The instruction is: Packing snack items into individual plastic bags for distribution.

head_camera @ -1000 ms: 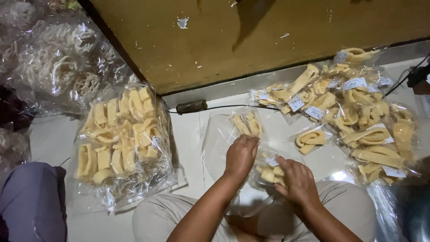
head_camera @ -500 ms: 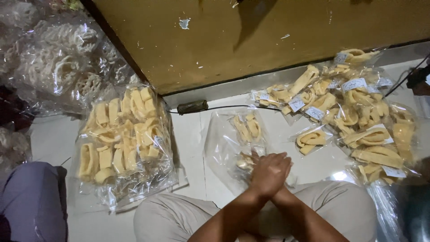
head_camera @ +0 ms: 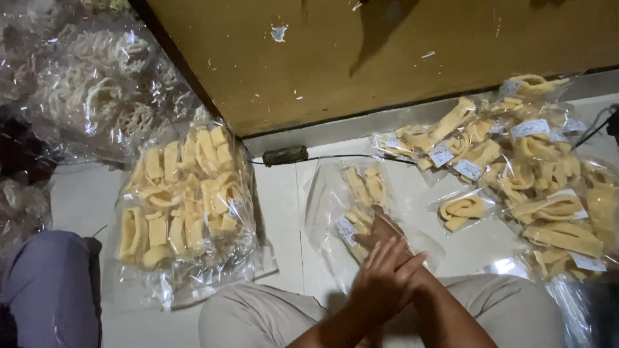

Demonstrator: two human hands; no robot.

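A: Status of the hands?

B: The left hand [head_camera: 380, 283] is being laid over the right hand [head_camera: 387, 241], palms crossing. Fingers [head_camera: 403, 264] are being held straight and pressed together, not pinching anything. Whether the lower fingertips are touching film cannot be told.

A: Where is the small clear bag [head_camera: 358, 206]?

B: It is lying flat on the tiled floor [head_camera: 284, 212], directly under and just beyond the fingers, with yellow cracker strips [head_camera: 364, 183] showing past the fingertips.

A: Handling?

B: It is being judged light, the film soft and slippery, the contents brittle. The empty film at the near edge is being judged the best hold, since squeezing the strips would probably crack them.

A: Surroundings?

B: A large bag of the same strips [head_camera: 184, 206] is lying well left of the fingers; a pile of labelled small packs [head_camera: 529, 174] is lying to their right. A black cable [head_camera: 335, 156] is running beyond the fingers.
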